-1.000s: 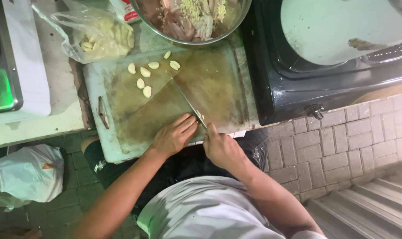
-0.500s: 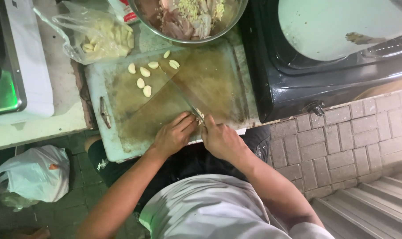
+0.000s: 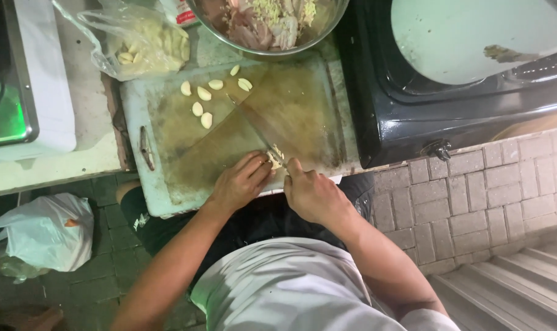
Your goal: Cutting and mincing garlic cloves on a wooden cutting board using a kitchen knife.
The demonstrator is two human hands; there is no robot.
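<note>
Garlic (image 3: 276, 157) lies in a small chopped heap at the near edge of the cutting board (image 3: 168, 178), just between the two hands, and this is the piece being worked. The left hand (image 3: 240, 182) is curled narrow over it, fingertips pinning it down, while the right hand (image 3: 312, 195) is closed round the handle of a knife (image 3: 254, 122) whose blade runs diagonally away across the middle of the board. Judging from how things lie, the work looks early: only that one heap shows as cut, and six or seven whole peeled cloves (image 3: 202, 104) sit untouched near the far left corner of the board, so most of the cutting seems left to do. More cloves fill a clear plastic bag (image 3: 143, 43) beyond the far left corner, and a metal bowl (image 3: 266, 27) of raw meat overlaps the far edge. A black stove (image 3: 450, 122) stands off the right edge, a white appliance (image 3: 27, 92) off the left, and a white bag (image 3: 39, 230) lies on the paved floor below. Against the frame half a second before, the hands sit in much the same spot at the near edge; the knife keeps its slant, the cut heap shows a little more plainly, and the whole cloves have not moved.
</note>
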